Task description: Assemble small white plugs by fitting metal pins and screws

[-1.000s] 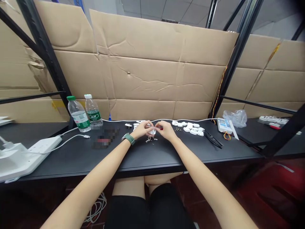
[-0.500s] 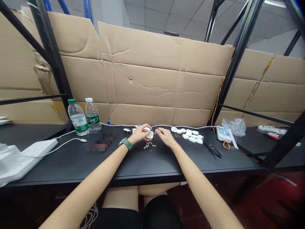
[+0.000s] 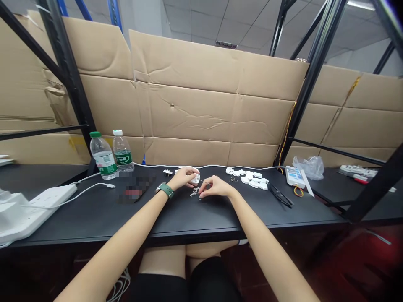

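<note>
My left hand, with a green watch strap at the wrist, is closed on a small white plastic housing with holes in its face. My right hand pinches a thin metal rod-like tool, whose tip points at the housing. The tool's kind is too small to make out. The right fingertips also reach down by a small pile of pale parts on the black table; whether they touch a piece there, I cannot tell. A little white plastic part lies left of my left hand.
Several white housings lie to the right, with small screws nearby. Beyond them are black-handled pliers and a white device. Two water bottles, a power strip and a cable stand left. Cardboard walls the back.
My right hand has lowered from beside the housing toward the small pale parts, still with the thin tool. The left hand has shifted slightly left with the housing.
</note>
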A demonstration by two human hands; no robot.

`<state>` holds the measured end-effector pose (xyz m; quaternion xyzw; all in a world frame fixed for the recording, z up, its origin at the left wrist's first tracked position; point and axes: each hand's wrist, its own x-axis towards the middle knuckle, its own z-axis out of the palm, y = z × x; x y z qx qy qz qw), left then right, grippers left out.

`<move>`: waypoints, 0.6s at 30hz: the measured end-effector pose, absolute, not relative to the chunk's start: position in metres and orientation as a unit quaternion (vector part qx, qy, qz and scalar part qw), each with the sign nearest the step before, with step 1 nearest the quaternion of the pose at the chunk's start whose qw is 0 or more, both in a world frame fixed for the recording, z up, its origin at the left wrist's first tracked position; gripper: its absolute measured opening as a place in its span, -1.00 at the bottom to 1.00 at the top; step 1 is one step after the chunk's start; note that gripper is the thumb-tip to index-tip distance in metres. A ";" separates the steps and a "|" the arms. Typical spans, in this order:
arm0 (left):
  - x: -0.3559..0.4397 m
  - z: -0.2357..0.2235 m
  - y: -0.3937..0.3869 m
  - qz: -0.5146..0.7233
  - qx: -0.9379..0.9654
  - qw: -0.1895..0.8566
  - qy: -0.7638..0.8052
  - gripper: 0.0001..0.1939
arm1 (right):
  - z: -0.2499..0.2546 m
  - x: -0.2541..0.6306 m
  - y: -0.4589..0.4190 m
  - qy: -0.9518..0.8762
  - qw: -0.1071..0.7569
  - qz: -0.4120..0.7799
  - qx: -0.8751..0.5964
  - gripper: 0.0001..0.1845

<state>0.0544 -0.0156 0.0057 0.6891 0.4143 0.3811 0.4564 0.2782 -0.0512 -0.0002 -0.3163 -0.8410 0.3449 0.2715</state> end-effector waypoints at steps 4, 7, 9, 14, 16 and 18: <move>0.056 0.006 -0.017 0.378 0.688 0.449 0.427 -0.57 | -0.003 0.272 -0.051 -0.852 0.243 0.364 -0.288 -0.67; 0.056 0.007 -0.017 0.373 0.689 0.450 0.429 -0.58 | -0.006 0.269 -0.049 -0.858 0.233 0.353 -0.293 -0.74; 0.055 0.008 -0.017 0.379 0.691 0.446 0.424 -0.57 | -0.007 0.269 -0.049 -0.860 0.227 0.345 -0.300 -0.78; 0.052 0.010 -0.015 0.392 0.678 0.452 0.427 -0.57 | -0.003 0.271 -0.051 -0.863 0.222 0.333 -0.309 -0.83; 0.053 0.009 -0.014 0.390 0.679 0.448 0.430 -0.58 | -0.002 0.270 -0.053 -0.866 0.219 0.332 -0.304 -0.86; 0.054 0.008 -0.014 0.390 0.683 0.444 0.430 -0.58 | -0.001 0.268 -0.054 -0.871 0.216 0.329 -0.295 -0.90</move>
